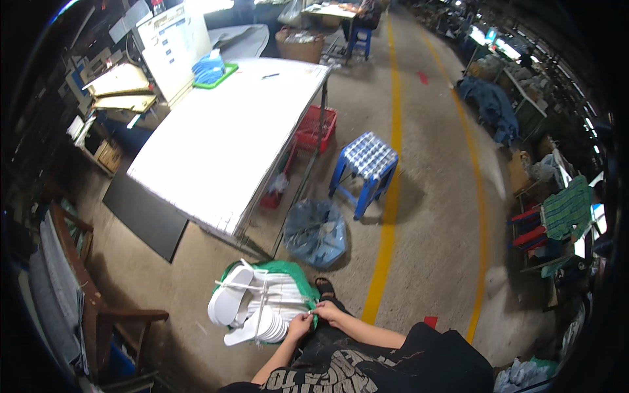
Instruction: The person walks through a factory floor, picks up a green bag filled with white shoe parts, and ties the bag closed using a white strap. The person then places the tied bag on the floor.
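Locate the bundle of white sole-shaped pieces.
In the head view, the bundle is low and left of centre, with the left hand and right hand at its right edge.

In the lower centre, a strapped bundle of white pieces (280,289) blocks passage leftward from the left grip (300,325). Above it, the blue-lined bin (314,226) and the white desk (223,144) stand in the way. The blue stool (370,155) obstructs the centre; right of the near yellow line (382,275), open floor (432,203) runs toward the top.
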`<state>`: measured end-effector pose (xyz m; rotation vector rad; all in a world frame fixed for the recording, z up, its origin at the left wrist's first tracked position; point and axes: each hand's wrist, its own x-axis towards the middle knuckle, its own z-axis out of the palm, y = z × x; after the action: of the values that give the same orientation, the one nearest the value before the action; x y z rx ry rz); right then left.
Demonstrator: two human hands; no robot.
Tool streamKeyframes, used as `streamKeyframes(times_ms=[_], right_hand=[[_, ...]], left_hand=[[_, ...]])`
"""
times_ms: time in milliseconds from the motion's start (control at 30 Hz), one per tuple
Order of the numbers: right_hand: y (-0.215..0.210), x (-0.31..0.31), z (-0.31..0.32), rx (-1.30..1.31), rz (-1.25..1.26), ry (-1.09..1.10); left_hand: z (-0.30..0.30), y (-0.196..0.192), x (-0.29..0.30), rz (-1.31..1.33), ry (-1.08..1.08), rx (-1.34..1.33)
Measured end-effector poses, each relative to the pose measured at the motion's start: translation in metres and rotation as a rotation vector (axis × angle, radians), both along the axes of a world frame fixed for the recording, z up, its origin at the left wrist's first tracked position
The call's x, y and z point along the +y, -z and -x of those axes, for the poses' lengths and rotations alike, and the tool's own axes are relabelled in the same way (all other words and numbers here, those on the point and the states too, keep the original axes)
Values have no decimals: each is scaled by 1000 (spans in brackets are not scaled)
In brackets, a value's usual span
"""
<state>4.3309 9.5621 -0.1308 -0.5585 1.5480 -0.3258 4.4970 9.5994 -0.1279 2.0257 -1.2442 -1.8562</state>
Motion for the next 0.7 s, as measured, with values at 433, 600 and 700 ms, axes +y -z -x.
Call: streamKeyframes(times_ms=[433,600,700], right_hand=[[-90,-20,-13,662,262,-703],[-95,-32,-4,609,863,-829],[-86,-42,3,279,1046,-1091]], left_hand=[[9,-34,-26,356,173,-262],[-10,-68,-43,246,45,4],[-25,-115,-58,233,476,-120]])
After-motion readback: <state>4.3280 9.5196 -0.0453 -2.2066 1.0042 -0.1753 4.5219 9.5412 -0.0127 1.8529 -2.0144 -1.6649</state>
